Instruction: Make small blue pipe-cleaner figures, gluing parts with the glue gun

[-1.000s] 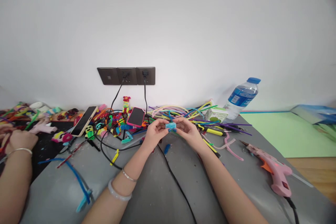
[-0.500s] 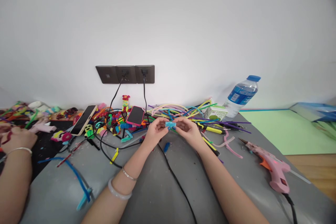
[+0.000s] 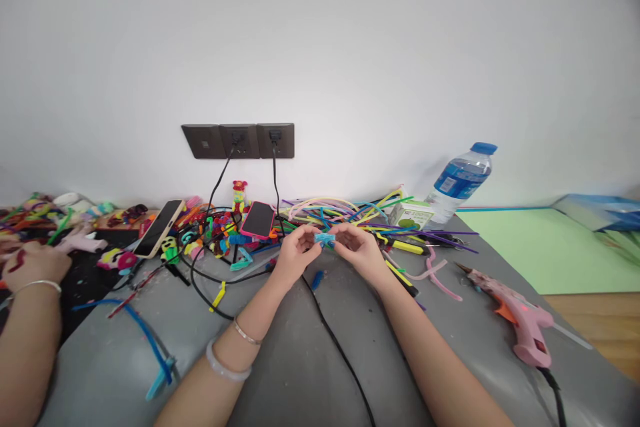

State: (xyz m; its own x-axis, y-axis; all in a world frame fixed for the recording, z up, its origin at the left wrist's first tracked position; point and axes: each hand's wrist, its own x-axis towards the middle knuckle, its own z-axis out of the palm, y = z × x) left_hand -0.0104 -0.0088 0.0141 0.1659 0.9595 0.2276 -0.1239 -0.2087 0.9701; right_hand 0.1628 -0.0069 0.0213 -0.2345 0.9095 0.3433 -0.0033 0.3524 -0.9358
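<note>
My left hand (image 3: pixel 295 255) and my right hand (image 3: pixel 357 250) meet above the grey table (image 3: pixel 300 360), both pinching a small light-blue pipe-cleaner piece (image 3: pixel 324 238) between fingertips. My left wrist wears a pale bangle and a thin bracelet. Just beyond my hands lies a heap of coloured pipe cleaners (image 3: pixel 345 213). A short blue scrap (image 3: pixel 316 280) rests on the table under my hands.
A pink glue gun (image 3: pixel 520 327) lies at the right, its cord running off the near edge. A water bottle (image 3: pixel 460 181) and a small green box (image 3: pixel 411 216) stand by the wall. Two phones (image 3: pixel 259 221) (image 3: pixel 159 229) charge from wall sockets (image 3: pixel 239 141). Another person's hand (image 3: pixel 33 267) works at the left.
The view has shifted slightly, so everything sits a little higher in the picture. My fingers keep working the light-blue piece, which now looks more pinched between them. The other person's hand barely moved.
</note>
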